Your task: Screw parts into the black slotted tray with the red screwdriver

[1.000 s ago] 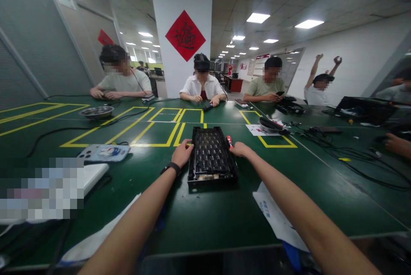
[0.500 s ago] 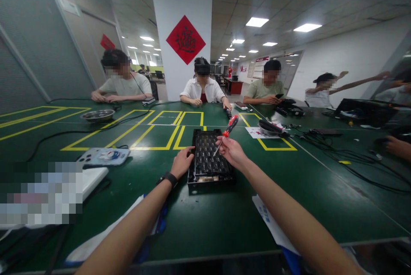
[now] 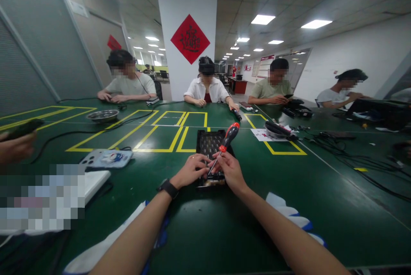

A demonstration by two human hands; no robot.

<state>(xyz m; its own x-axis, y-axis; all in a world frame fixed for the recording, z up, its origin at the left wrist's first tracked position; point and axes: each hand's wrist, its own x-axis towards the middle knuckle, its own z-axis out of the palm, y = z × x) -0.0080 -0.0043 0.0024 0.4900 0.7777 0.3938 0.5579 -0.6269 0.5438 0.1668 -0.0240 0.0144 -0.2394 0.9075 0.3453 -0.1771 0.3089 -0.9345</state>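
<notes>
A red-and-black screwdriver (image 3: 229, 136) leans up and to the right in my right hand (image 3: 232, 172), whose fingers grip it below the handle. Its metal shaft points down and left toward the fingers of my left hand (image 3: 190, 169). Those left fingers are bent together over the case beside the shaft's lower end; whatever they pinch is too small to make out. Under both hands lies an open black case (image 3: 208, 137) with rows of small metal pieces, probably bits. My hands cover much of its middle and near part.
White-and-blue gloves (image 3: 285, 210) lie by my right forearm, with another (image 3: 105, 240) under my left. A phone (image 3: 107, 158), a metal bowl (image 3: 102, 115) and black cables (image 3: 340, 159) are on the green table. At far left a person's hand (image 3: 16, 148) holds a dark object.
My left hand has moved from the case's left edge to the screwdriver's shaft. My right hand and the screwdriver have come nearer to me. Another person's hand has appeared at far left.
</notes>
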